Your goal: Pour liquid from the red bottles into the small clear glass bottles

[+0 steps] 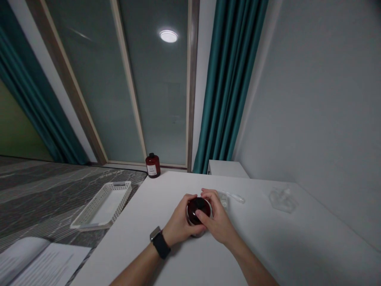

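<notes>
Both hands are wrapped round a dark red-brown bottle [193,209] with a black cap, which stands over the white table. My left hand [180,224], with a watch [160,242] on its wrist, grips the left side of the bottle. On the other side, my right hand [220,224] closes round it, its thumb lying across the shoulder near the cap. Fingers hide much of the bottle's side. Just beyond my right hand, a small clear plastic item [223,200] is partly covered, with a clear slim stick-like piece [237,197] beside it.
A similar brown bottle [152,167] with a white label stands at the table's far left corner. Crumpled clear plastic [282,200] lies on the right. Left of the white table [244,246] are a white perforated basket [80,222] and an open book [50,264] on a dark patterned surface.
</notes>
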A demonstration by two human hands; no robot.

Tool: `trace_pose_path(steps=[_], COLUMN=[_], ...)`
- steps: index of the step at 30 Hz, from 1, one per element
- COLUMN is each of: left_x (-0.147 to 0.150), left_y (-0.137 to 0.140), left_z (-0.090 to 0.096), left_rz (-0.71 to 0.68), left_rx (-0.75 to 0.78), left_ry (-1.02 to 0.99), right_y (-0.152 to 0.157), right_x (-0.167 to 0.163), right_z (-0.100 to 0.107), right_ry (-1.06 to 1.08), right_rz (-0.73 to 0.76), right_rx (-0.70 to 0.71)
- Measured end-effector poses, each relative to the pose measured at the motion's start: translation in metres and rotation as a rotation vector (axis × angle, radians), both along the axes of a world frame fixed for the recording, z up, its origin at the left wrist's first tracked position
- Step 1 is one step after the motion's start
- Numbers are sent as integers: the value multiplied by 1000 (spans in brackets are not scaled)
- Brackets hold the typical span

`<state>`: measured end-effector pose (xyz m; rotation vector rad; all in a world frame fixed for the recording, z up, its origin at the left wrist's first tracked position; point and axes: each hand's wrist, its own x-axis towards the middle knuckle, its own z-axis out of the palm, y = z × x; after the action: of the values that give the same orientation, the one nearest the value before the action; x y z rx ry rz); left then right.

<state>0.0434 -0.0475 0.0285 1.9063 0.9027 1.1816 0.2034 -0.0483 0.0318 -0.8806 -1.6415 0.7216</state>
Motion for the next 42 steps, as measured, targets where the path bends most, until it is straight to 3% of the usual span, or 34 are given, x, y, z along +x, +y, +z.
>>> trace_pose_path(steps=[9,17,24,28,32,36,42], left_x=[0,-3,-4,-3,-3,-3,-4], left_y=[1,2,2,1,0,0,0], left_z=[1,-1,1,2,5,6,4], left_rz=[-34,25,40,56,49,50,51], left_rx=[-18,-74,-80,-85,-96,-118,-110], left_ry=[-30,12,32,41,50,28,41], right_y=[-1,3,5,9,18,29,40], right_x=[2,9,28,57,95,126,141], right_z=[7,5,7,-4,-23,-39,-53], right_ry=[-9,100,-70,-175,-290,-287,-274], right_rz=[29,-69,-144,-196,-261,-325,-391], right_rx=[37,118,186,186,56,16,-36])
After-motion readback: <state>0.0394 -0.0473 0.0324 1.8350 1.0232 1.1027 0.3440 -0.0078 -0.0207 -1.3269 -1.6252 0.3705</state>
